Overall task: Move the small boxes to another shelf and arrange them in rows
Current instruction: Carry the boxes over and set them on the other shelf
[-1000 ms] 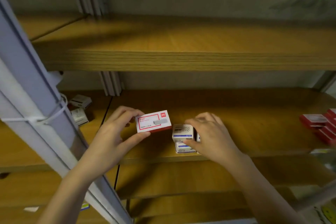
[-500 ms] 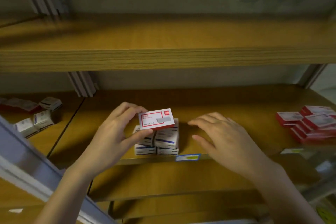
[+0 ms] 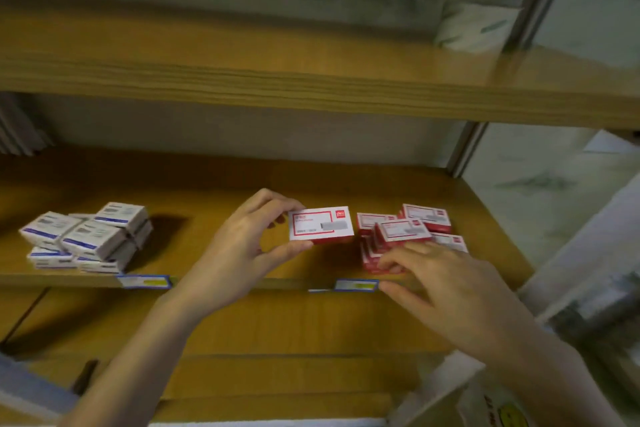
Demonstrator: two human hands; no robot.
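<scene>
Now, left hand (image 3: 242, 246): my thumb and fingers pinch one small box (image 3: 321, 224).
Box: white top, red edges.
Right hand (image 3: 446, 274): straight fingers touch the red pile (image 3: 405, 232), right of my grip.

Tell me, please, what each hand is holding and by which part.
The left hand pinches a red-and-white box by its left end. The right hand touches the red box pile, gripping nothing.

stack (image 3: 86, 239) left on shelf (image 3: 214, 191), pile (image 3: 405, 232) right
</scene>
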